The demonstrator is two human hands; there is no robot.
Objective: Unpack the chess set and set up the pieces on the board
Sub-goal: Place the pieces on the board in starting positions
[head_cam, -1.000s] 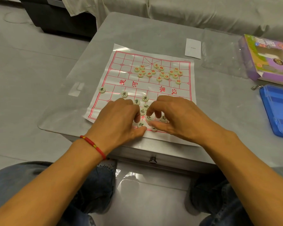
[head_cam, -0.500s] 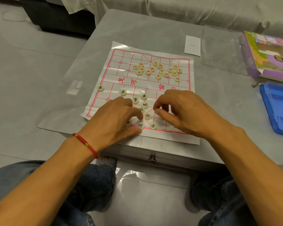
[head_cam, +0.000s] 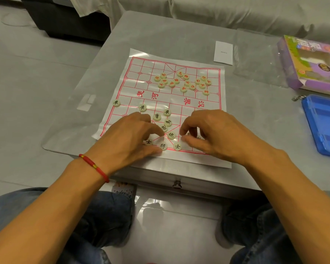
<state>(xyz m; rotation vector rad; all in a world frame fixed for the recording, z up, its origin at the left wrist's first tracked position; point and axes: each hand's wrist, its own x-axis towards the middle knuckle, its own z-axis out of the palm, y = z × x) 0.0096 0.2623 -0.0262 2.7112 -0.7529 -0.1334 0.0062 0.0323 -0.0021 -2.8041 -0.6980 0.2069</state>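
Table [head_cam: 160,40], grey, filling the middle of the frame, with a pale sofa [head_cam: 236,12] along the top edge. Board [head_cam: 133,73], a thin white sheet with a red grid, spread flat at frame centre, near edge close to the table's lower rim. Purple box [head_cam: 309,63] at the upper right, a clear plastic tray [head_cam: 259,60] just left of it, a blue lid [head_cam: 324,124] at the right edge below, a white card [head_cam: 223,52] above the board's upper right corner. Left hand [head_cam: 130,138], red bracelet [head_cam: 93,166] on the wrist, resting on the board's lower left part, fingers curled, forefinger tip down near the black-lettered pieces [head_cam: 168,122]; whether pinching one, cannot tell. Right hand [head_cam: 213,134] on the lower right part, fingers bent, thumb and forefinger drawn close over the grid, anything between them hidden. Hands apart, a short gap between. Red-lettered pieces [head_cam: 183,82] bunched loosely in the board's upper half. Black-lettered ones scattered in the lower half: three in a row along the near edge between the hands, several stacked up the centre line, two set apart toward the left edge.
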